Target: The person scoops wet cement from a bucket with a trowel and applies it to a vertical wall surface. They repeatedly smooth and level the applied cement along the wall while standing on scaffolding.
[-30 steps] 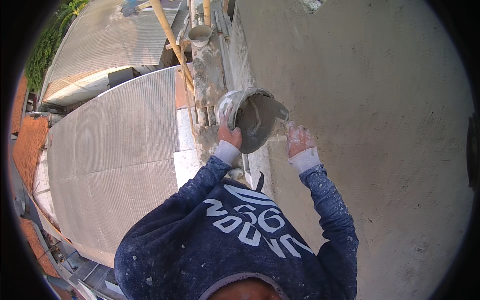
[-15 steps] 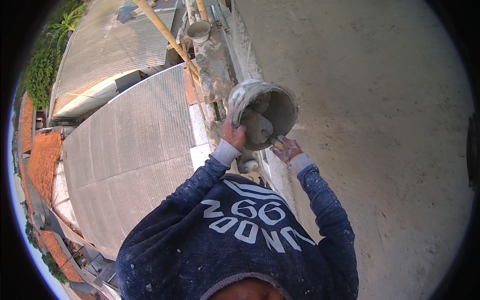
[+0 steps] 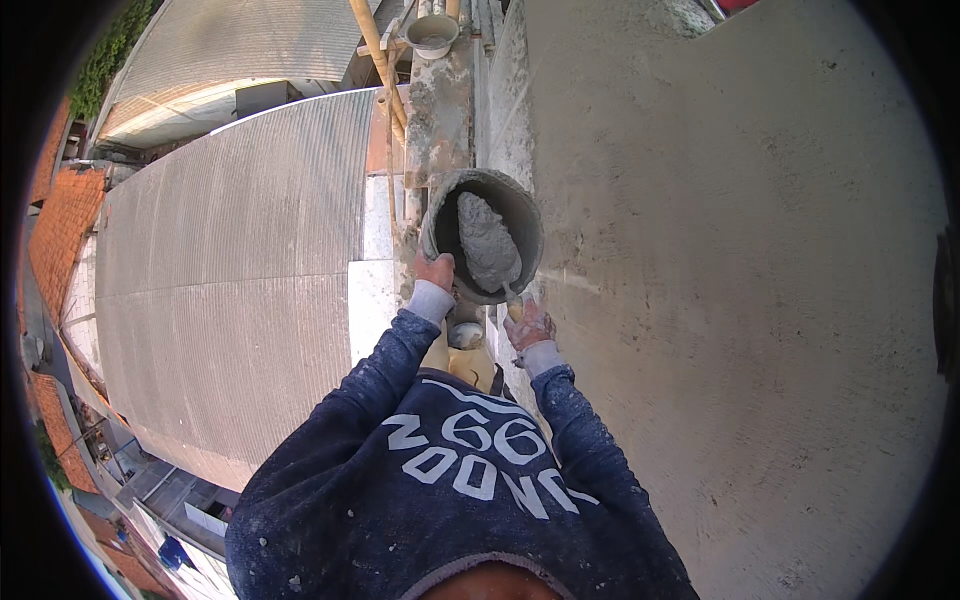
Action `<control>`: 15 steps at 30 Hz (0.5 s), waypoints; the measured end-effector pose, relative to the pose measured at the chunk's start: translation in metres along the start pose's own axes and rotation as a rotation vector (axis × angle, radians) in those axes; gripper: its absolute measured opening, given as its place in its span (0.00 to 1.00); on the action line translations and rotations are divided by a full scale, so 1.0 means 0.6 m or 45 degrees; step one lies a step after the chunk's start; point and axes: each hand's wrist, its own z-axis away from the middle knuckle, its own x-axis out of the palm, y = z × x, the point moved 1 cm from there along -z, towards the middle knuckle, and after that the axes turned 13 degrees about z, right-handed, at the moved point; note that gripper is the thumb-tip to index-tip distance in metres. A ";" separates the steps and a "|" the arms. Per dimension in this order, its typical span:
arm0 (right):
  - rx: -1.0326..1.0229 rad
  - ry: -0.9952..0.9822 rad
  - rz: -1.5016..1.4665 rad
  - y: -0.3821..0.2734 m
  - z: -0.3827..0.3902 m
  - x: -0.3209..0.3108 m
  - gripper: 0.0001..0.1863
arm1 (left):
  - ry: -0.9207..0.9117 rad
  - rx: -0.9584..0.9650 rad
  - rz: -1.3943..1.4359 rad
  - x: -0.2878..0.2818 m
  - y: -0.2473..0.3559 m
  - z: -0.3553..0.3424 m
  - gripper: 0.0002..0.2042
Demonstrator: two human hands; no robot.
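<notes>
A round grey bucket [image 3: 527,222], crusted with mortar, is in front of me with its mouth facing up. My left hand [image 3: 436,271] is closed on its near left rim. In my right hand [image 3: 531,326], at the near right rim, is the handle of a trowel [image 3: 515,303]. A thick heap of wet grey mortar [image 3: 487,243] covers the trowel's blade, which lies over the bucket's mouth. The bucket's bottom is mostly in shadow and behind the heap.
Along my right runs a broad grey plastered wall [image 3: 720,280]. A mortar-stained scaffold plank [image 3: 440,110] stretches ahead, with a small basin [image 3: 432,36] at its far end. Bamboo poles [image 3: 378,50] stand left of it. Corrugated roofs [image 3: 240,210] lie below on the left.
The bucket has come left and turned from tilted to more upright. The trowel, earlier down inside it, is now raised with a large heap of mortar on its blade.
</notes>
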 end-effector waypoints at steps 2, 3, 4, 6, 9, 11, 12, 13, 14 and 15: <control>-0.024 -0.073 0.037 -0.023 -0.014 0.008 0.36 | 0.153 -0.173 -0.037 -0.030 -0.032 -0.035 0.27; -0.066 -0.051 -0.047 -0.035 -0.020 0.013 0.36 | 0.132 -0.084 0.068 -0.046 -0.044 -0.044 0.28; -0.138 -0.057 -0.059 -0.045 -0.024 0.019 0.36 | 0.242 0.012 0.039 -0.066 -0.052 -0.054 0.27; -0.283 -0.052 -0.106 -0.056 -0.035 0.030 0.35 | 0.399 -0.022 0.008 -0.119 -0.059 -0.080 0.23; -0.470 -0.123 -0.349 -0.041 -0.085 0.027 0.31 | 0.572 -0.089 0.058 -0.224 -0.072 -0.082 0.29; -0.390 -0.589 -0.727 0.000 -0.154 -0.002 0.29 | 0.764 -0.124 -0.052 -0.304 -0.076 -0.090 0.34; -0.423 -0.744 -0.891 0.029 -0.202 -0.033 0.29 | 0.757 -0.180 0.052 -0.345 -0.074 -0.091 0.34; -0.265 -0.806 -1.036 0.060 -0.251 -0.070 0.19 | 0.725 -0.153 0.139 -0.384 -0.073 -0.079 0.34; -0.237 -0.527 -1.247 0.104 -0.280 -0.115 0.16 | 0.768 -0.067 -0.063 -0.422 -0.067 -0.069 0.34; -0.426 -0.059 -0.853 0.134 -0.315 -0.166 0.16 | 0.872 -0.076 -0.325 -0.460 -0.057 -0.055 0.33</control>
